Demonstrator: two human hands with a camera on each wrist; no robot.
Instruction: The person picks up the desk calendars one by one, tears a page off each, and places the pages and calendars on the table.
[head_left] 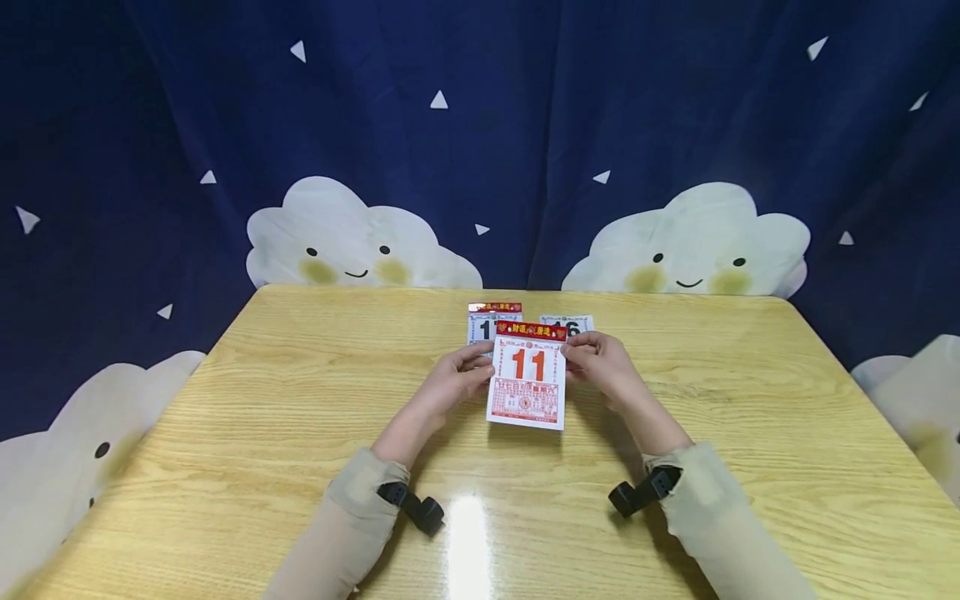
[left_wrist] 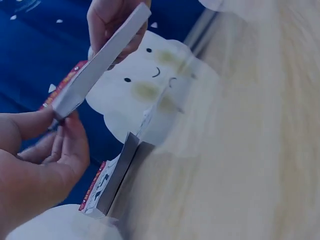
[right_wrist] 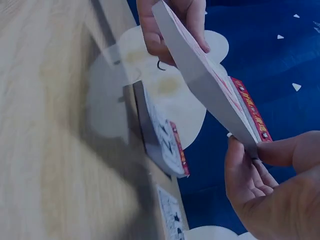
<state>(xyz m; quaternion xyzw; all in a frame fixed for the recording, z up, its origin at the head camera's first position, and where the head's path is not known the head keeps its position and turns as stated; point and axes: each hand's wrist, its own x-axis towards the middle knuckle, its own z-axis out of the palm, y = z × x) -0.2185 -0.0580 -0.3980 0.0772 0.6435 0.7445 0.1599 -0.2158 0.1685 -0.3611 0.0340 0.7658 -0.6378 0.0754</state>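
A thick tear-off calendar [head_left: 528,392], with a red header and a large red 11, is held up above the table between both hands. My left hand [head_left: 459,375] pinches its left edge between thumb and fingers. On the opposite edge, my right hand [head_left: 603,367] grips near the upper corner. Behind it lies a second tear-off calendar [right_wrist: 162,132] with a red header and a black 17, partly covered in the head view. To its right is a calendar sheet [head_left: 577,323] with a black 16, its lower part hidden by the right hand.
The light wooden table [head_left: 300,400] ends at a dark blue curtain [head_left: 495,125] printed with smiling clouds and white triangles. Black wrist cameras are strapped over both beige sleeves [head_left: 345,525]. A bright light reflection falls on the table's near part.
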